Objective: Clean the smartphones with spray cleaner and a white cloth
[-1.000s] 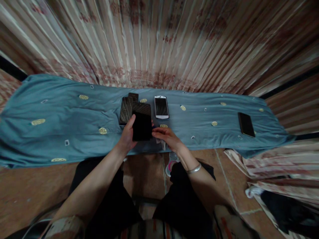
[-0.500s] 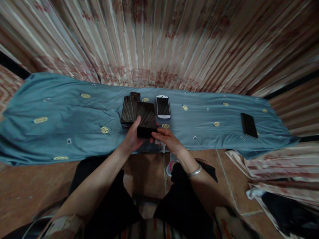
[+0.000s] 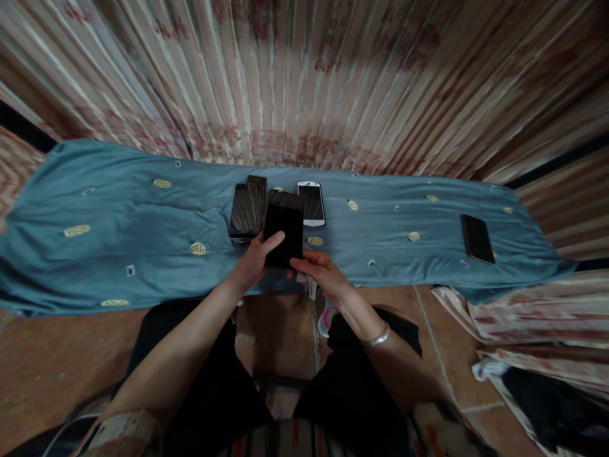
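Observation:
My left hand [image 3: 257,260] grips a black phone [image 3: 284,230] by its lower left edge, thumb across the dark screen, holding it upright over the blue cloth [image 3: 118,235]. My right hand [image 3: 322,271] is at the phone's bottom right corner, fingers touching it and a small pale cloth [image 3: 311,287] tucked beneath the palm. Behind the held phone lie a dark phone [image 3: 245,211] with another dark device [image 3: 257,182] at its far end, and a white phone [image 3: 311,203] partly hidden by the held one.
A further black phone [image 3: 477,238] lies far right on the blue cloth. A striped curtain [image 3: 304,82] hangs behind. Patterned fabric and dark clothing [image 3: 537,374] are heaped on the tiled floor at right. My knees in dark trousers sit below the cloth's edge.
The held phone has tipped from lying back with reflections on its screen to a more upright pose, shifted slightly right. My left thumb has moved onto the screen; the right hand stays at its base.

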`<state>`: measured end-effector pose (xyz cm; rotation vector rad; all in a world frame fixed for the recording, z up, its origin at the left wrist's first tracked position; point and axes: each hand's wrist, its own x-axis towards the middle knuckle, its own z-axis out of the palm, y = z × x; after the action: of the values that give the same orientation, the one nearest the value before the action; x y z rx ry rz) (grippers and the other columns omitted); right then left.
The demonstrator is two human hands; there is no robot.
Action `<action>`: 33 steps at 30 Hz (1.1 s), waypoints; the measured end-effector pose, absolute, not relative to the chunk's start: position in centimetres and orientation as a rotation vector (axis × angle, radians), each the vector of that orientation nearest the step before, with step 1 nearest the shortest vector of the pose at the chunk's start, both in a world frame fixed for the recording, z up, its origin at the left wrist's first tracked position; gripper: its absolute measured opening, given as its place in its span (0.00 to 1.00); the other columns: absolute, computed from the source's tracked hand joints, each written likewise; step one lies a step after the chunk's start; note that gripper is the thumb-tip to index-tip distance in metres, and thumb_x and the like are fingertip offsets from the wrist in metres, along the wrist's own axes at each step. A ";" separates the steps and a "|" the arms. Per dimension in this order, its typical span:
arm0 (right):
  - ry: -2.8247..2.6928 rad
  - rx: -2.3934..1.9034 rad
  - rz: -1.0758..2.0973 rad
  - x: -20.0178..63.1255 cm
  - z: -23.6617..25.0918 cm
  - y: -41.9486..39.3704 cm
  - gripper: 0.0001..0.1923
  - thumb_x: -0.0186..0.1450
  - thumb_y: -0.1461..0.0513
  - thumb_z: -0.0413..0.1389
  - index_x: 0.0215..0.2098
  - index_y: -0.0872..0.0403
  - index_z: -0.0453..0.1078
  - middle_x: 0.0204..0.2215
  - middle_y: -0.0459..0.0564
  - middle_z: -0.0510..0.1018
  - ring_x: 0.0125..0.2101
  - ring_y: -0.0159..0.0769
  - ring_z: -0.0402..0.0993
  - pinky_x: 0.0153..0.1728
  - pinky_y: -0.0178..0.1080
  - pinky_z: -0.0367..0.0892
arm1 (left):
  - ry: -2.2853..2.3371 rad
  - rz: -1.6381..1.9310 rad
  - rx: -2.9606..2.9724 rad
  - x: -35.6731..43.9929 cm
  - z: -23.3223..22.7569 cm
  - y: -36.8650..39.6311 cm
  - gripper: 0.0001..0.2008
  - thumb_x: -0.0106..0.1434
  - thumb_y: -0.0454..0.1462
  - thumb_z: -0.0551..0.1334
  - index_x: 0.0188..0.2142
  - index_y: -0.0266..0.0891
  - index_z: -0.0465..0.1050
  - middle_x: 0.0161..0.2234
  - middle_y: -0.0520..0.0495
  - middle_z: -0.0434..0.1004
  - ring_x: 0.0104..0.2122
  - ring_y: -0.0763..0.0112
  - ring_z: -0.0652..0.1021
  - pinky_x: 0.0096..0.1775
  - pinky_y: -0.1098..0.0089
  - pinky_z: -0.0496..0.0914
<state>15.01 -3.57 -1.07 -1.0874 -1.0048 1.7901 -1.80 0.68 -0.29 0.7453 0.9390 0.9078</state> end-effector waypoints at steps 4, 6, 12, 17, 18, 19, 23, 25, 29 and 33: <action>-1.026 -1.086 1.797 15.3 -1.1 -3.9 0.27 0.53 0.39 0.74 0.25 0.53 0.77 0.23 0.43 0.78 0.24 0.28 0.70 0.26 0.32 0.67 | 0.976 0.901 0.789 -1.7 -0.5 0.7 0.30 0.49 0.51 0.78 0.45 0.35 0.78 0.36 0.43 0.86 0.32 0.60 0.83 0.32 0.66 0.76; -1.023 -1.094 1.799 15.5 -1.1 -4.2 0.27 0.54 0.39 0.74 0.25 0.53 0.78 0.23 0.43 0.79 0.24 0.28 0.71 0.27 0.33 0.68 | 0.982 0.887 0.798 -1.7 -0.4 0.5 0.30 0.47 0.51 0.78 0.44 0.36 0.77 0.35 0.44 0.86 0.33 0.58 0.84 0.32 0.66 0.75; -0.964 -1.114 1.819 16.2 -0.9 -4.7 0.28 0.52 0.40 0.75 0.27 0.54 0.78 0.22 0.44 0.79 0.24 0.28 0.70 0.26 0.32 0.66 | 0.926 0.831 0.775 -1.8 0.0 -0.6 0.33 0.44 0.48 0.80 0.47 0.37 0.76 0.39 0.42 0.86 0.38 0.55 0.84 0.38 0.61 0.78; -0.906 -1.149 1.762 17.0 -0.6 -4.3 0.29 0.48 0.40 0.76 0.25 0.54 0.77 0.21 0.43 0.79 0.22 0.26 0.69 0.25 0.31 0.64 | 0.919 0.858 0.887 -2.6 0.1 -0.5 0.26 0.42 0.43 0.83 0.38 0.37 0.81 0.36 0.46 0.86 0.36 0.62 0.83 0.40 0.66 0.77; -0.920 -1.158 1.735 17.2 -0.6 -4.2 0.29 0.48 0.39 0.76 0.24 0.54 0.77 0.21 0.43 0.79 0.22 0.26 0.68 0.25 0.31 0.63 | 0.928 0.828 0.924 -2.7 0.0 -0.4 0.23 0.43 0.44 0.83 0.36 0.37 0.82 0.33 0.47 0.85 0.33 0.64 0.82 0.38 0.67 0.76; -0.938 -1.168 1.700 17.3 -0.5 -4.1 0.29 0.49 0.39 0.75 0.23 0.54 0.77 0.21 0.44 0.79 0.22 0.27 0.68 0.24 0.32 0.63 | 0.939 0.790 0.961 -2.8 -0.1 -0.4 0.21 0.44 0.45 0.82 0.33 0.36 0.82 0.29 0.48 0.84 0.30 0.65 0.81 0.35 0.68 0.76; -1.003 -1.179 1.611 17.7 -0.4 -4.1 0.29 0.50 0.38 0.74 0.23 0.54 0.77 0.21 0.44 0.78 0.23 0.28 0.70 0.26 0.32 0.65 | 0.964 0.705 1.077 -3.2 -0.7 -0.4 0.18 0.51 0.48 0.79 0.24 0.37 0.80 0.19 0.48 0.78 0.20 0.69 0.76 0.27 0.69 0.71; -0.996 -1.165 1.633 17.7 -0.3 -4.1 0.28 0.51 0.40 0.75 0.24 0.54 0.77 0.21 0.44 0.79 0.24 0.28 0.71 0.26 0.31 0.65 | 0.956 0.706 1.084 -3.2 -0.7 -0.6 0.18 0.53 0.49 0.78 0.22 0.38 0.81 0.19 0.48 0.78 0.19 0.70 0.75 0.26 0.69 0.70; -0.873 -1.151 1.759 18.0 -0.3 -4.0 0.26 0.50 0.43 0.76 0.25 0.55 0.76 0.20 0.43 0.79 0.21 0.26 0.71 0.22 0.30 0.65 | 0.910 0.695 1.046 -3.3 -0.2 -1.0 0.16 0.54 0.49 0.77 0.24 0.39 0.83 0.22 0.46 0.82 0.21 0.69 0.76 0.27 0.69 0.72; -0.774 -1.121 1.854 18.3 -0.3 -3.9 0.23 0.50 0.48 0.78 0.27 0.55 0.76 0.20 0.41 0.78 0.20 0.24 0.72 0.22 0.28 0.67 | 0.866 0.666 1.020 -3.4 0.7 -1.3 0.17 0.53 0.49 0.78 0.24 0.39 0.82 0.21 0.46 0.81 0.21 0.69 0.77 0.27 0.69 0.73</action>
<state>18.29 -3.89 -0.31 -1.1209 -0.7739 1.8542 -3.42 -1.32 0.68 1.0204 0.8664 0.6660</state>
